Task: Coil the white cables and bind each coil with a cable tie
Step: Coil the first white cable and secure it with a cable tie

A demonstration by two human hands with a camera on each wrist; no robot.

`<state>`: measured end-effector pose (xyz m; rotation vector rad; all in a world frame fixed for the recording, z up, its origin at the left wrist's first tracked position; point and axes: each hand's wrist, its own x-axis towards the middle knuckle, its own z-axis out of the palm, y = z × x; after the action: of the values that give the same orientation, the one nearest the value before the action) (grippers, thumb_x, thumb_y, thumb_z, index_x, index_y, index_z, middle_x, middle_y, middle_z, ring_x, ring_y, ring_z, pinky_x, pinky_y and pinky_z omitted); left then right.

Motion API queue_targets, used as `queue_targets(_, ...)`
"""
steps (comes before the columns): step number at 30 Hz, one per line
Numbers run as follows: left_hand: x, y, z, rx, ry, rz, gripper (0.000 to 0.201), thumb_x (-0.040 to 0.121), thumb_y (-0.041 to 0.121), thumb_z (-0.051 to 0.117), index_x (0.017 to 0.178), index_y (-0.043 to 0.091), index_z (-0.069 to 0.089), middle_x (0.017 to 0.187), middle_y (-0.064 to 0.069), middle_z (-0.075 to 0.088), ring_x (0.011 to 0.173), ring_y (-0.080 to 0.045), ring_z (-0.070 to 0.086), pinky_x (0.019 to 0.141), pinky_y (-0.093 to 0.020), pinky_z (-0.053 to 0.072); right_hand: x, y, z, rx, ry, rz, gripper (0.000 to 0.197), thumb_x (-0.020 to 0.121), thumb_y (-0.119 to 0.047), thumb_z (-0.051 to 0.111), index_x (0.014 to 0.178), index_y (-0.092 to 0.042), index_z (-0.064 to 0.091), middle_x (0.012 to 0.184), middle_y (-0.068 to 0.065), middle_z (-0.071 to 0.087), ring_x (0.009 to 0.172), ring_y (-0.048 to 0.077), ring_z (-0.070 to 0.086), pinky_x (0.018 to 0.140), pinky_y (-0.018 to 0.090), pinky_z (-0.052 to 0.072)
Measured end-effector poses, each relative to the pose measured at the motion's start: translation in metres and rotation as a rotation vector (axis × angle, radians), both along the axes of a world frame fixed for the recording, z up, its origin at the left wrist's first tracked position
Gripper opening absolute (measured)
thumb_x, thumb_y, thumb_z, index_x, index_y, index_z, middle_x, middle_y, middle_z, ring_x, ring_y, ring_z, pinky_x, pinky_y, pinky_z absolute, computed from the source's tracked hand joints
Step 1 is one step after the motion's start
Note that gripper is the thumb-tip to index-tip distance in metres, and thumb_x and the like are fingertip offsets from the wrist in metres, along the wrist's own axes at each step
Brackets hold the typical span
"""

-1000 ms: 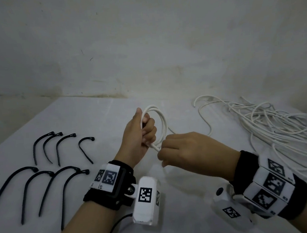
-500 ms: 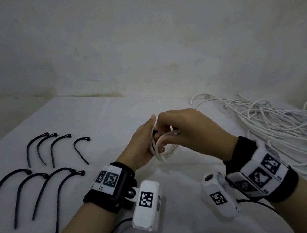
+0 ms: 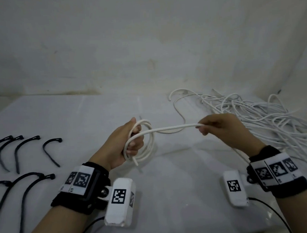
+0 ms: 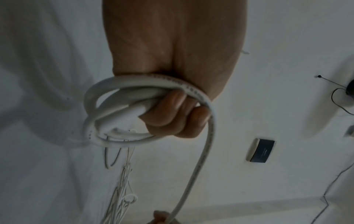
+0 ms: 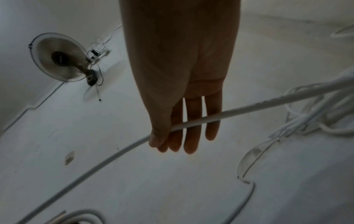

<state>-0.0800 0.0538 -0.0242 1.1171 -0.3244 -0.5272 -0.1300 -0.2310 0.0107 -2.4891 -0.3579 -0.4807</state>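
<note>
Your left hand (image 3: 123,145) is raised above the white table (image 3: 76,118), and its fingers are curled tightly around a small coil (image 3: 147,144) of white cable. The coil has a few loops, and one cut end of it sticks out below your fist. In the left wrist view you can see the fingertips (image 4: 172,112) pressing the loops into the palm.

From the coil, one length of the cable (image 3: 171,128) goes across to your right hand (image 3: 222,129), which is held well apart from the left. Here the thumb and the first finger pinch the cable, while in the right wrist view the other fingers (image 5: 193,121) are almost straight behind it. Past your right hand the cable goes toward the loose pile of white cables (image 3: 269,119), which lies on the table at your right side, near the wall.

On the left part of the table the black cable ties (image 3: 25,161) lie in two rows, each one curved and apart from its neighbours. They are well apart from both hands.
</note>
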Motion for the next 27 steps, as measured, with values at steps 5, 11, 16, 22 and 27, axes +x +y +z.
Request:
queue_targets(5, 0.0, -0.002, -0.01, -0.079, 0.043, -0.158, 0.038, 0.086, 0.045, 0.054, 0.065, 0.015, 0.043, 0.041, 0.005, 0.028, 0.034, -0.005, 0.024, 0.03, -0.014, 0.024, 0.015, 0.015, 0.028, 0.176, -0.206, -0.031, 0.007, 0.085, -0.012, 0.07, 0.08, -0.017, 0.071, 0.062, -0.011, 0.066, 0.059, 0.012, 0.065, 0.064, 0.027, 0.054)
queue_targets(11, 0.02, 0.006, -0.019, -0.557, 0.194, -0.589, 0.042, 0.104, 0.033, 0.022, 0.099, 0.002, 0.051, 0.062, -0.008, 0.039, 0.055, -0.018, 0.035, 0.052, -0.029, 0.035, 0.04, 0.044, 0.052, 0.166, -0.27, 0.017, 0.008, 0.088, -0.016, 0.067, 0.082, -0.015, 0.072, 0.067, -0.002, 0.067, 0.06, 0.013, 0.065, 0.06, 0.017, 0.049)
queue_targets(16, 0.026, 0.018, -0.018, -0.612, 0.173, -0.65, 0.053, 0.103, 0.043, 0.018, 0.104, 0.0, 0.048, 0.065, -0.009, 0.037, 0.058, -0.02, 0.036, 0.054, -0.03, 0.033, 0.044, 0.036, 0.032, 0.07, -0.164, -0.038, 0.011, 0.087, -0.018, 0.066, 0.078, -0.013, 0.07, 0.068, 0.0, 0.068, 0.064, 0.008, 0.064, 0.066, 0.017, 0.048)
queue_targets(22, 0.024, 0.03, -0.007, -0.606, 0.179, -0.532, 0.051, 0.104, 0.038, 0.014, 0.103, 0.0, 0.048, 0.064, -0.01, 0.038, 0.057, -0.02, 0.037, 0.054, -0.03, 0.03, 0.038, 0.003, 0.02, -0.225, 0.197, -0.06, 0.012, 0.086, -0.009, 0.062, 0.079, -0.019, 0.063, 0.073, -0.01, 0.065, 0.071, 0.005, 0.061, 0.067, 0.017, 0.045)
queue_targets(27, 0.031, 0.027, -0.013, -0.625, 0.17, -0.587, 0.053, 0.104, 0.041, 0.017, 0.108, -0.002, 0.048, 0.065, -0.009, 0.038, 0.058, -0.019, 0.037, 0.054, -0.029, 0.031, 0.046, 0.005, 0.035, -0.111, 0.048, -0.126, 0.028, 0.085, 0.004, 0.057, 0.07, -0.02, 0.058, 0.067, -0.006, 0.063, 0.056, 0.007, 0.061, 0.052, 0.006, 0.04)
